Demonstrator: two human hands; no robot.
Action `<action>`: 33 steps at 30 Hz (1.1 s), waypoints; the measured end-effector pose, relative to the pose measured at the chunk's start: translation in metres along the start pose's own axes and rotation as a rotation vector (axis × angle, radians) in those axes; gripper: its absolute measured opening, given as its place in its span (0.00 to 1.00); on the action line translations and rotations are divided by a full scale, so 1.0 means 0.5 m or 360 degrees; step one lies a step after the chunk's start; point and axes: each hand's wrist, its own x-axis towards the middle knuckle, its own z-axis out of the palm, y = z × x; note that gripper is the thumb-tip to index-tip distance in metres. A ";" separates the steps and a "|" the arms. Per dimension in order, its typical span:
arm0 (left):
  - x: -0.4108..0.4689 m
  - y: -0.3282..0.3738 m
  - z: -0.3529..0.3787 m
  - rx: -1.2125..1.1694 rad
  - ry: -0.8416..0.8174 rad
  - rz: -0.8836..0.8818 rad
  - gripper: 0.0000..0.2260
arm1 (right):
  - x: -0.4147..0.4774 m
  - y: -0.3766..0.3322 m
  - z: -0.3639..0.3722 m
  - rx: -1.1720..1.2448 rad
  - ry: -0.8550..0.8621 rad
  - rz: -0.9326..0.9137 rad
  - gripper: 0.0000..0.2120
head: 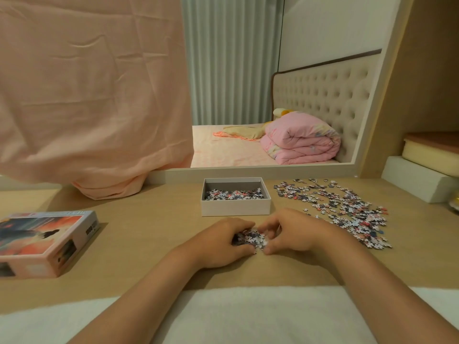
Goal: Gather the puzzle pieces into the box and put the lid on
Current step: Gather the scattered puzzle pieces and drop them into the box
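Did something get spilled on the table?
Loose puzzle pieces lie scattered over the table, right of the open box. The lid lies apart, far left. The left hand and right hand hold a small heap.

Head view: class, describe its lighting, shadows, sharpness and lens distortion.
Head view: warm, soft indoor light, no glare; the puzzle-box lid casts a faint shadow rightwards on the desk; loose puzzle pieces look sharp; wide-angle distortion leans the pale frame at right.

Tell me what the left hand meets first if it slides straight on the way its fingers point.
The left hand touches the small heap of pieces first; past that, probably the right hand.
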 end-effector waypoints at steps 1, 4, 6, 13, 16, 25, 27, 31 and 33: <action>-0.003 0.000 -0.008 -0.0049 0.0032 -0.0008 0.28 | 0.006 0.002 0.007 0.0041 0.0042 -0.0017 0.25; -0.014 -0.011 -0.040 -0.0144 0.0073 -0.0064 0.28 | 0.019 -0.008 0.025 0.0095 0.0178 -0.0070 0.16; -0.023 -0.030 -0.063 -0.0045 0.0064 -0.0109 0.30 | 0.025 -0.018 0.035 0.0112 0.0218 -0.0113 0.16; -0.065 -0.084 -0.120 0.0289 -0.0234 -0.0390 0.31 | -0.007 0.002 -0.011 0.0051 0.0071 -0.0016 0.12; -0.059 -0.088 -0.113 0.0255 -0.0145 -0.0321 0.22 | -0.004 -0.001 0.001 0.0076 0.0132 -0.0004 0.06; -0.032 -0.081 -0.061 0.0186 0.0055 -0.0247 0.29 | 0.018 -0.025 0.024 0.0098 0.0328 -0.0132 0.22; -0.030 -0.074 -0.056 0.0295 -0.0120 -0.0264 0.36 | 0.017 -0.034 0.029 -0.0177 0.0093 -0.0069 0.40; -0.020 -0.060 -0.055 0.0375 -0.0171 -0.0203 0.35 | 0.028 -0.051 0.041 -0.0475 -0.0012 -0.0016 0.45; -0.020 -0.060 -0.056 0.0304 -0.0165 -0.0168 0.33 | 0.033 -0.055 0.042 -0.0464 0.0003 -0.0036 0.42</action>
